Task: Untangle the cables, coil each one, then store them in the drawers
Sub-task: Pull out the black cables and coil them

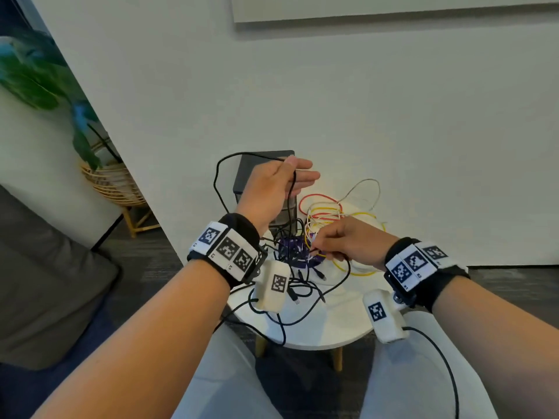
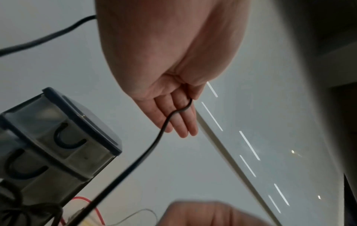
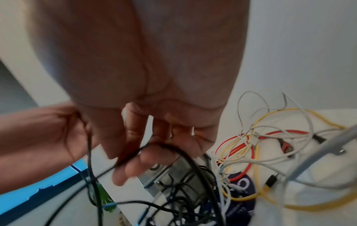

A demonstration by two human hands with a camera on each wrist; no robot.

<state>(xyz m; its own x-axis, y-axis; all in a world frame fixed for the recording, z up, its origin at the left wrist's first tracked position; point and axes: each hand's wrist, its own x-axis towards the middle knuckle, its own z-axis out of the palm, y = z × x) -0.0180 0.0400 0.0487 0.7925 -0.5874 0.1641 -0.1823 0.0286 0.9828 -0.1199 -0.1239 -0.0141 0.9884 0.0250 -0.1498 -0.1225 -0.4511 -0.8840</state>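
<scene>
The left hand (image 1: 273,189) is raised above the far left edge of the round white table (image 1: 317,331), fingers straight and nearly flat, with a thin black cable (image 1: 292,201) draped over them near the thumb; the left wrist view shows the strand lying across the straight fingers (image 2: 181,120), not pinched. From the hand the cable loops out to the left, then drops into the black tangle (image 1: 290,282) at the table's near left edge, where one strand hangs over the rim. Behind the left hand, at the far left edge by the wall, stands the small drawer unit (image 1: 260,173), dark-framed with translucent fronts and curved handles.

The right hand (image 1: 348,240) is low over the table's middle, fingers curled, pinching a black strand (image 3: 170,150) from the tangle, just above a dark purple pouch (image 1: 298,252). To its right, toward the far right edge, lies a loose heap of red, yellow and white wires (image 1: 338,213), thin and glossy, touching the black tangle. The near right part of the table is bare and smooth. A wicker plant stand (image 1: 112,182) sits well off to the left.
</scene>
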